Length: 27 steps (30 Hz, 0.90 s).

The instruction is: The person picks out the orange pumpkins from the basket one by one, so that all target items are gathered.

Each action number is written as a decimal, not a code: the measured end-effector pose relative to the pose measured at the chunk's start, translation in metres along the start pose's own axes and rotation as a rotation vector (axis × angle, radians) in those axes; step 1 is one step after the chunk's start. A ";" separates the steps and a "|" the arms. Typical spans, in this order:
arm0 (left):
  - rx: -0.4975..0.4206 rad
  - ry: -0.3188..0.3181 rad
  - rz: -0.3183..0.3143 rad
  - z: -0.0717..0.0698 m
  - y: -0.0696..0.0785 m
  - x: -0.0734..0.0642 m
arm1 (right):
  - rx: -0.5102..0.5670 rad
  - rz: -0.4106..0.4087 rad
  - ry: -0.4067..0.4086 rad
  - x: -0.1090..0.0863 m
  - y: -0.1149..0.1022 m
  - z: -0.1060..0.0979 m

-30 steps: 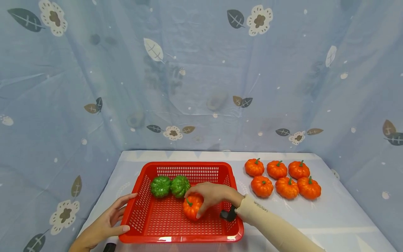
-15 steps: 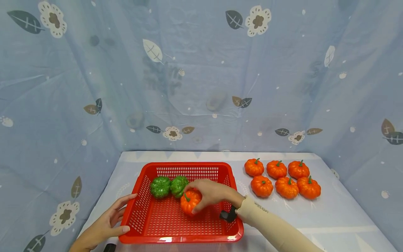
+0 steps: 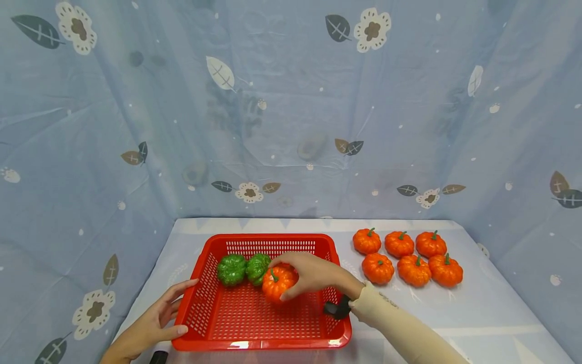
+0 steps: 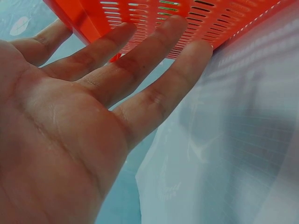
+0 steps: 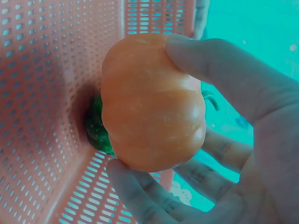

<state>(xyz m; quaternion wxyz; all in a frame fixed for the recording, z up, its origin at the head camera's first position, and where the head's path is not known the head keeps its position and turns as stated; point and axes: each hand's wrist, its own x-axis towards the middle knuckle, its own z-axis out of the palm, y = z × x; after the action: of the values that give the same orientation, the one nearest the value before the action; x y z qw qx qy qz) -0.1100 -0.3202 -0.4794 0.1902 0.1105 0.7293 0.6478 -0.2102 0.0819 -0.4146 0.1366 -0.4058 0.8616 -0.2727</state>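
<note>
My right hand point(image 3: 311, 273) grips a small orange pumpkin point(image 3: 277, 285) with a green stem, thumb on one side and fingers on the other. In the right wrist view the pumpkin point(image 5: 152, 102) is above the bottom of the red plastic basket point(image 3: 245, 323). Two green pumpkins point(image 3: 231, 270) sit side by side in the basket's back left part; the held one partly covers the right of them. With fingers nearly straight, my left hand point(image 3: 154, 318) touches the basket's left side. Its fingertips point(image 4: 198, 49) lie against the slotted wall in the left wrist view.
Several orange pumpkins point(image 3: 414, 271) stand in two rows on the white table point(image 3: 409, 318), right of the basket. A blue curtain point(image 3: 282, 111) with flowers and leaves hangs behind and along both sides. A dark object point(image 3: 158, 357) shows by the left wrist.
The right hand has lifted the orange pumpkin up from the basket's bottom, first shifting slightly left, then back right. The left hand has stayed on the basket's side.
</note>
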 end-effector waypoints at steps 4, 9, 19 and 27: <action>-0.007 -0.001 -0.004 0.000 0.001 0.000 | 0.013 -0.002 0.034 -0.005 0.002 -0.005; -0.008 -0.003 -0.011 0.000 0.002 0.000 | 0.029 0.003 0.076 -0.013 0.008 -0.011; -0.022 -0.009 -0.025 0.001 0.002 0.001 | 0.090 0.022 0.146 -0.032 0.015 -0.021; -0.024 0.014 -0.073 0.001 0.003 0.000 | 0.120 0.054 0.219 -0.052 0.025 -0.027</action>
<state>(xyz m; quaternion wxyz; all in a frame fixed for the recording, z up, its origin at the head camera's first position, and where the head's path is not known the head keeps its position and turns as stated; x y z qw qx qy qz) -0.1100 -0.3191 -0.4768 0.2099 0.0771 0.7264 0.6499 -0.2056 0.1449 -0.4061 0.0729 -0.3414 0.8640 -0.3628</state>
